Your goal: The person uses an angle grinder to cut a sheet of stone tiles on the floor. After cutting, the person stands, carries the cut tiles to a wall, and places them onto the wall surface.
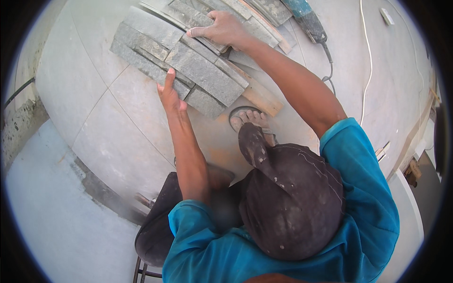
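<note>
A grey stone cladding panel [198,66], built of rough staggered strips, is tilted between my two hands. Along its near left edge, my left hand [171,94] grips it, the thumb lying over the face and the other fingers hidden underneath. At the far edge my right hand [222,30] closes on the panel, thumb toward me, with most of its fingertips out of sight. Just beyond, more stone panels [257,26] lie stacked on the floor. A wooden board [259,94] sticks out from under the held panel.
A teal power tool [304,19] with a dark cord lies right of the stack. A white cable [367,61] runs along the tiled floor [113,127]. My sandalled foot [247,118] is close to the panel's near corner. Rough broken mortar edges the floor at left.
</note>
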A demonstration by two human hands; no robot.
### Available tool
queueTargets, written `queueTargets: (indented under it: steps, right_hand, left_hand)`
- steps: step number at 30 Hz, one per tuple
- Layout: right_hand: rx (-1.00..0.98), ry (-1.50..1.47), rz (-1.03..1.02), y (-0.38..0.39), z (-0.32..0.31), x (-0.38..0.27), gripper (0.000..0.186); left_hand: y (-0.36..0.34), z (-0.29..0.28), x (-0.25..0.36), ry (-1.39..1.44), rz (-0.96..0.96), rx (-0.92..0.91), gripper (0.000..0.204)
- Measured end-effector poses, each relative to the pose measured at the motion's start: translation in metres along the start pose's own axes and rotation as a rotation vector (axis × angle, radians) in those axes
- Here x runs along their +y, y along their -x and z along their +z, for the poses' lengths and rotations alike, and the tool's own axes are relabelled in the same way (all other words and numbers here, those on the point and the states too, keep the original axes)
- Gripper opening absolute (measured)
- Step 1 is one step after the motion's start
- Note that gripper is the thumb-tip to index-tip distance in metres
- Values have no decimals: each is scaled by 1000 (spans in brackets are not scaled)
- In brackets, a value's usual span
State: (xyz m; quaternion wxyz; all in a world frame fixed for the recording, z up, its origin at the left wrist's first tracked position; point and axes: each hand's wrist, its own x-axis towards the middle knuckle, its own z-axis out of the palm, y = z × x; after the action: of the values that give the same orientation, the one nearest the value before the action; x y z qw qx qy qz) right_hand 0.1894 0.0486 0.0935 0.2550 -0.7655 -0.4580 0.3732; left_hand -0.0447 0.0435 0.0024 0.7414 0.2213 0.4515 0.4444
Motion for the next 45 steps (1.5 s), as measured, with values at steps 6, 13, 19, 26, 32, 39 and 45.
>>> queueTargets:
  steps: [6, 13, 19, 26, 32, 39, 45]
  right_hand:
    - [33, -203, 45, 6, 6, 6, 113]
    - [-34, -280, 7, 10, 12, 8, 100]
    - [72, -79, -28, 20, 17, -14, 87]
    - [35, -243, -33, 62, -47, -11, 71]
    - [460, 431, -219, 44, -35, 18, 78]
    - [377, 445, -121, 41, -24, 13, 74]
    - [527, 491, -256, 29, -8, 24, 67]
  left_hand:
    - [4, -3, 2, 50, 4, 14, 71]
    - [19, -17, -2, 96, -3, 10, 62]
    - [31, -9, 25, -16, 81, 48, 59]
    - [40, -32, 61, -110, 156, 192, 65]
    - [47, -44, 54, 103, 171, 124, 62]
    - [55, -59, 61, 333, 191, 62, 52]
    - [32, -81, 69, 434, 240, 55, 54]
